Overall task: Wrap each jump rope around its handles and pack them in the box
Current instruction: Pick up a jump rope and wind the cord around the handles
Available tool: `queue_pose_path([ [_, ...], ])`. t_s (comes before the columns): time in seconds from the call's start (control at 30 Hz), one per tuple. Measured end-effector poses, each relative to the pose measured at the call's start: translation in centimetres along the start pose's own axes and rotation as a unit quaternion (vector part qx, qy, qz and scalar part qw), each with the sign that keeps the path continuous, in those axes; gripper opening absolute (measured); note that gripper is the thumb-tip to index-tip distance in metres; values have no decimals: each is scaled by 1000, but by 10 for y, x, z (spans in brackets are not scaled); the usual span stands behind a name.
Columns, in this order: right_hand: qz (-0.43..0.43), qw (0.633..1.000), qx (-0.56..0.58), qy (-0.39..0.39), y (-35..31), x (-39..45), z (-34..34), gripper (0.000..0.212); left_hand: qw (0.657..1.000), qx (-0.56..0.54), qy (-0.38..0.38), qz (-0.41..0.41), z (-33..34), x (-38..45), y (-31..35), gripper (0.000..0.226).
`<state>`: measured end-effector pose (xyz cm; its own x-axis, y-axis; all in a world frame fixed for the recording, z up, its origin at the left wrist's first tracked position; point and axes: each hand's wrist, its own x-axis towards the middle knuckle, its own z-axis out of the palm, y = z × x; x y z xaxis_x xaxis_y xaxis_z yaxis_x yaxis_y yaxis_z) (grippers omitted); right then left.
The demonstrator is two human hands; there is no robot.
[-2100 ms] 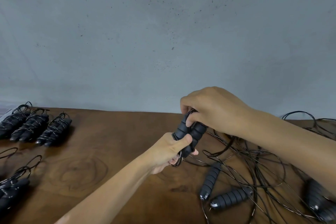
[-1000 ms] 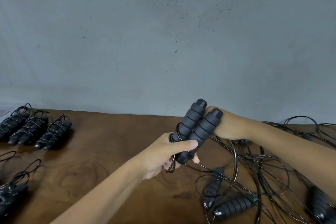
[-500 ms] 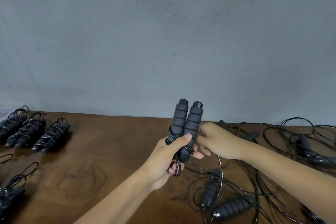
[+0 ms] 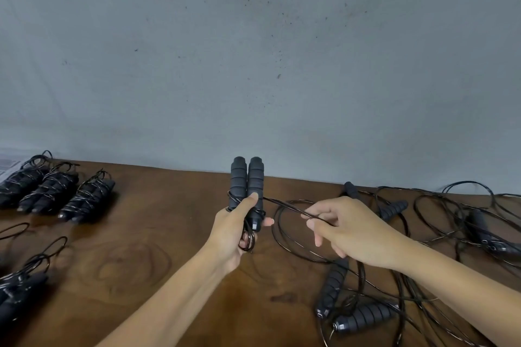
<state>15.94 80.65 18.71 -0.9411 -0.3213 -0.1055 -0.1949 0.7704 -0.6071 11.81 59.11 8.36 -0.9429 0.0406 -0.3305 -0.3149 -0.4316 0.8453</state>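
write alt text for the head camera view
A left hand holds two black foam jump rope handles upright together while the right hand pinches their cord taut. Wrapped rope bundles lie left on the wooden table, tangled loose ropes right.

left hand (image 4: 231, 231) grips handles (image 4: 247, 186) | right hand (image 4: 346, 229) pinches rope (image 4: 284, 205)

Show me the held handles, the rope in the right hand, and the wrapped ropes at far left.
held handles (image 4: 248, 177), head view, upper foam grips
rope (image 4: 284, 205), head view, taut stretch between the hands
wrapped ropes (image 4: 53, 190), head view, middle bundle of three
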Motion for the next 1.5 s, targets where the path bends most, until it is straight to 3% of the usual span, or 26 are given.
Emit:
queue_pose_path([
  [0.2,-62,991,-113,46,-32,0,3,25,999,25,27,-15,-8,7,-4,33],
  [0.33,-89,984,-145,58,-48,14,-3,34,994,98,39,-2,-20,12,2,30],
  [0.47,-117,978,-165,49,-68,32,1,27,982,185,20,37,-26,13,11,27],
  [0.67,-140,933,-331,33,-96,62,8,23,923,375,-18,87,-42,14,23,26],
  [0.87,-154,910,-385,27,-123,75,15,17,869,482,-93,63,-62,16,35,29],
  [1.17,-104,952,-284,53,-128,101,17,11,776,596,-134,158,-101,6,47,37],
  [1.3,-86,963,-249,60,-123,110,27,11,751,605,-170,205,-122,0,59,35],
  [1.37,-80,967,-236,55,-118,113,33,11,752,594,-188,213,-133,-4,65,33],
  [1.5,-73,983,-165,18,-108,114,46,10,805,509,-225,204,-152,-6,72,25],
])
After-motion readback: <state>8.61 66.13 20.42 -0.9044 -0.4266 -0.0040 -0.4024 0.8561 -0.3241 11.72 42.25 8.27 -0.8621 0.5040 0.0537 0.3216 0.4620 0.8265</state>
